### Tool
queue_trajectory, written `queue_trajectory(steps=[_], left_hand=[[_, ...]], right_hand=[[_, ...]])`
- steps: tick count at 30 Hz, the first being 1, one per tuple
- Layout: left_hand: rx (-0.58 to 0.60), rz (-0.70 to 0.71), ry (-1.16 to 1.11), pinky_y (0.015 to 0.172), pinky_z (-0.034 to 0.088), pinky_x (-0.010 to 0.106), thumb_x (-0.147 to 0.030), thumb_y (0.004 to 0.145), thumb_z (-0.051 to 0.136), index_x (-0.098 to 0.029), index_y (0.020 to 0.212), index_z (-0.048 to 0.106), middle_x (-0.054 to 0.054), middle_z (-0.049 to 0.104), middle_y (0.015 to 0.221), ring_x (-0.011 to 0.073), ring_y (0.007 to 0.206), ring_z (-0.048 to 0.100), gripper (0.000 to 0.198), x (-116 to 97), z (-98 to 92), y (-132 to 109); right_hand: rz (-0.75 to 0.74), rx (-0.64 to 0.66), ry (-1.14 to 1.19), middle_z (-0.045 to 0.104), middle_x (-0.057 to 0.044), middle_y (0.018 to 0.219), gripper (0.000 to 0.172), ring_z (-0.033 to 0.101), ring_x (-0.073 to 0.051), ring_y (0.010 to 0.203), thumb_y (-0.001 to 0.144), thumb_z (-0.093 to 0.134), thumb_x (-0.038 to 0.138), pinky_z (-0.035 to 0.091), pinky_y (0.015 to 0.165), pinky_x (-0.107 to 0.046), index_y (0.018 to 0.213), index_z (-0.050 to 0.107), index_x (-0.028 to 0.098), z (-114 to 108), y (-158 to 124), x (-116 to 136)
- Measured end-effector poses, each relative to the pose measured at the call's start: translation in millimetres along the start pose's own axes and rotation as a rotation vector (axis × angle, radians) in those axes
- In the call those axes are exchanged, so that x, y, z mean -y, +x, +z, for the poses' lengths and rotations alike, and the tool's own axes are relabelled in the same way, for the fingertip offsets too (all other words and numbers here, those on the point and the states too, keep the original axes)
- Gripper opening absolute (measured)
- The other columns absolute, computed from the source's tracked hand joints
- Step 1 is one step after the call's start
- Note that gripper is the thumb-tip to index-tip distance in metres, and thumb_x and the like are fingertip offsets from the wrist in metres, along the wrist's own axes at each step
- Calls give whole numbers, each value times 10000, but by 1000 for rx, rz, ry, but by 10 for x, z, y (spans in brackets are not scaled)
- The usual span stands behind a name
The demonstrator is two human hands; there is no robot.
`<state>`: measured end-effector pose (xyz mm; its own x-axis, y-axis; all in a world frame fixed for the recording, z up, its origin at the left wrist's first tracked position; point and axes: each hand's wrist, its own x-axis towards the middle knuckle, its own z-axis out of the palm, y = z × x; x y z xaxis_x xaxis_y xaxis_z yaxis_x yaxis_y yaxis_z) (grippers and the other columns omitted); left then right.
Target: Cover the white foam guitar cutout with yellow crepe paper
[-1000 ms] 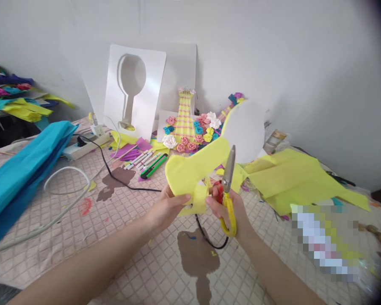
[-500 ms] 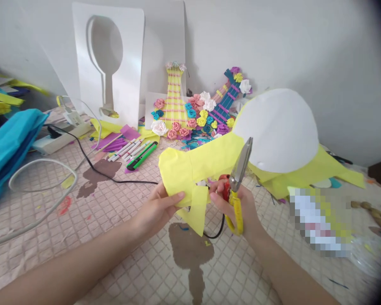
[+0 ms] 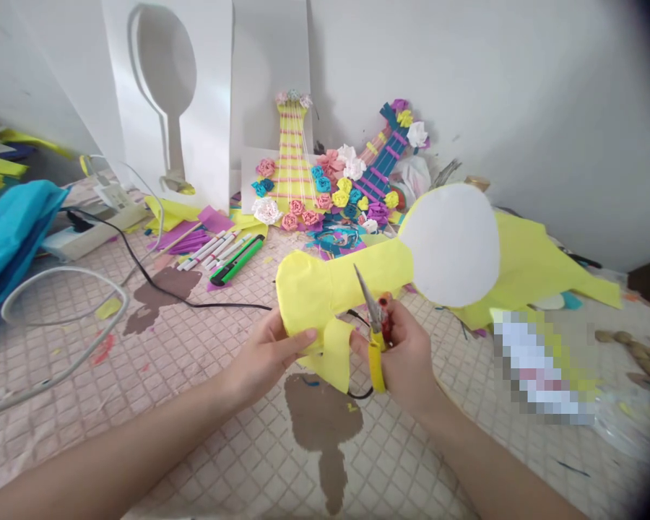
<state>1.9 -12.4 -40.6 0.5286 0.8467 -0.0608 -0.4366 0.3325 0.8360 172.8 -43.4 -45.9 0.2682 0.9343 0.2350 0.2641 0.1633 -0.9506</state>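
Pinching the yellow cutout (image 3: 368, 269) by its left end over the table (image 3: 238, 462), thumb on top, L hand (image 3: 263, 354) prob. steadies it; R hand (image 3: 412, 354) is closed round scissors (image 3: 376, 339), blades up, prob. to leave fingertips free by the hanging flap (image 3: 336, 354).

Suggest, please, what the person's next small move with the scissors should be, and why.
Probably turn the scissors down toward the loose yellow flap: it hangs below the yellow-covered shape, and the right hand holds the scissors beside it with the blades pointing upward, while the left hand grips the shape's near end.
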Motion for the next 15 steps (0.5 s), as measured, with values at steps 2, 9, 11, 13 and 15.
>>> queue_trajectory(steps=[2,9,11,13,15], left_hand=[[10,-8,38,750,478,313,-165,755,617,-198,1053,582,57,666,1031,210,880,630,302,25,-11,-2],[-4,-32,92,758,480,320,-185,743,634,-191,1051,584,67,650,1072,230,924,617,312,64,-16,-12],[-31,-45,96,752,482,319,-189,732,645,-191,1054,578,67,652,1068,229,916,618,329,56,-12,-12],[-58,-57,88,744,485,311,-186,722,654,-190,1052,576,65,658,1054,223,898,625,339,38,-2,-14],[-76,-68,61,739,489,304,-175,714,659,-183,1040,582,64,667,1031,218,875,633,335,8,14,-18]], right_hand=[[7,-10,4,428,61,660,320,379,-96,547,574,714,192,354,501,-222,761,457,229,-3,6,-15],[65,-8,133,493,29,707,279,462,-123,607,622,706,242,430,554,-242,768,469,232,44,17,29],[97,-7,181,491,32,676,273,462,-119,587,617,716,256,431,538,-237,728,468,226,36,47,56],[134,-20,209,487,38,643,273,453,-107,559,611,726,278,419,512,-225,696,474,216,12,88,71],[179,-46,230,480,48,617,267,431,-83,515,628,722,310,391,473,-205,682,484,203,-17,131,70]])
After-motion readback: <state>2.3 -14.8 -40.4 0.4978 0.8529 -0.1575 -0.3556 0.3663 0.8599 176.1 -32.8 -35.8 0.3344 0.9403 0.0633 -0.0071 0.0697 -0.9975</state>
